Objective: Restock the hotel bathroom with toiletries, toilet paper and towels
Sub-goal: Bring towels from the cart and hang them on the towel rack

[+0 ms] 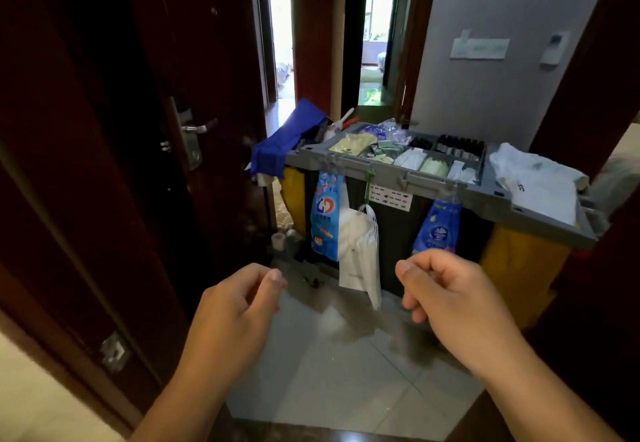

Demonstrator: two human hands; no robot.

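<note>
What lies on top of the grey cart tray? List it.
On the cart tray: a yellow-green packet, white sachets, dark small bottles, a white bag. Anything beneath them is hidden.

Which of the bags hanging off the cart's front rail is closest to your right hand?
The dark blue bag, hanging just above the right hand; the light blue bag and white mesh bag hang further left.

dim foreground | daylight glare from far doorways (pixel 280 26) | edges bowed | hands (pixel 239 306) slightly blurred

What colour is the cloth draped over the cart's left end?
Blue. The cloth shows clearly in the head view, the only one.
</note>
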